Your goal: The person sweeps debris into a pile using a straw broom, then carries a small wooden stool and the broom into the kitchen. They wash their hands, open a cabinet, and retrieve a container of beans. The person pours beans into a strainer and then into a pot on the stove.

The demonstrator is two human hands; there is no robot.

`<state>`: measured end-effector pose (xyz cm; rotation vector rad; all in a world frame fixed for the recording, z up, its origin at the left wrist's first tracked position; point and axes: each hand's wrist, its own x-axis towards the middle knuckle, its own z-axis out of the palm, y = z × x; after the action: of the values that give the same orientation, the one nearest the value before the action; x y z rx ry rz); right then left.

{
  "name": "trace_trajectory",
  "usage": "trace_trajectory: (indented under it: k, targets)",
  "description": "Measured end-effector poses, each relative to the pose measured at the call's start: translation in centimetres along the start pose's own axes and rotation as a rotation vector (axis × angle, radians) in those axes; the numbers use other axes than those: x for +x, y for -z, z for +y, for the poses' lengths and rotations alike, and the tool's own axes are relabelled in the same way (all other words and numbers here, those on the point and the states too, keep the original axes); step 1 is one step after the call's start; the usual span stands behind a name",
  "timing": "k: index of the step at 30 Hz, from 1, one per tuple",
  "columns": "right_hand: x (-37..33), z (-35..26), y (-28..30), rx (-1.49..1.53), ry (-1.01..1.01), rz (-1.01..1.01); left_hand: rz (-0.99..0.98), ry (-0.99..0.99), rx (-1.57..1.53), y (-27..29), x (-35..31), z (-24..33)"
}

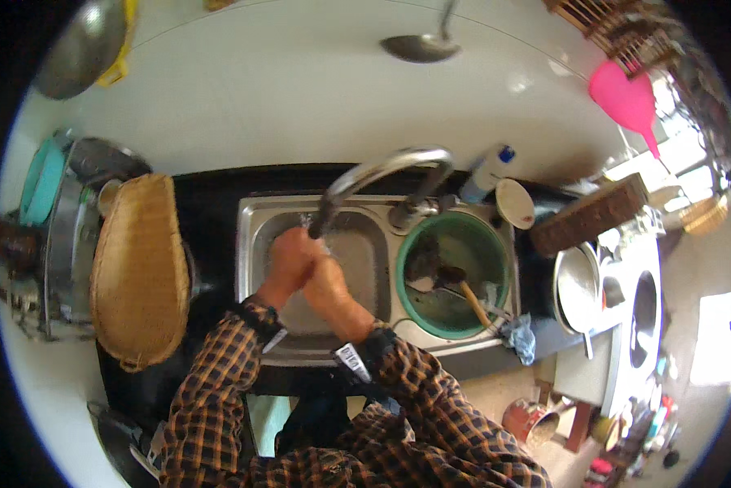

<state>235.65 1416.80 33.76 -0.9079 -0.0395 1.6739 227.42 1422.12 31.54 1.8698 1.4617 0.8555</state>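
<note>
My left hand (289, 259) and my right hand (333, 291) are pressed together over the left basin of a steel sink (367, 285). They sit just under the mouth of a curved chrome faucet (381, 160), where a little water shows. The fingers are blurred and overlap, so I cannot make out their pose or anything between them. Beside my right hand, the other half of the sink holds a round green tub (405, 286) of cloudy water. A wooden-handled tool (473, 302) and dark items lie in it.
An oval woven tray (140, 276) lies on the black counter to the left. Behind the tub stand a blue-capped bottle (487, 174) and a small bowl (514, 204). A blue cloth (520, 338) hangs near the tub. Pans (578, 286) sit at the right; a ladle (422, 49) hangs above.
</note>
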Motion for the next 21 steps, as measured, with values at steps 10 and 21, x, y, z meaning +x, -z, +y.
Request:
trace_trajectory:
  k: [10, 21]
  targets:
    - [4.0, -2.7, 3.6, -0.626, 0.116, 0.044, -0.274, 0.296, -0.736, 0.2, -2.3, 1.8]
    - [3.8, -24.2, 16.0, -0.929, 0.831, 0.624, -0.160, 0.790, -1.336, 2.8, 0.5, 2.7]
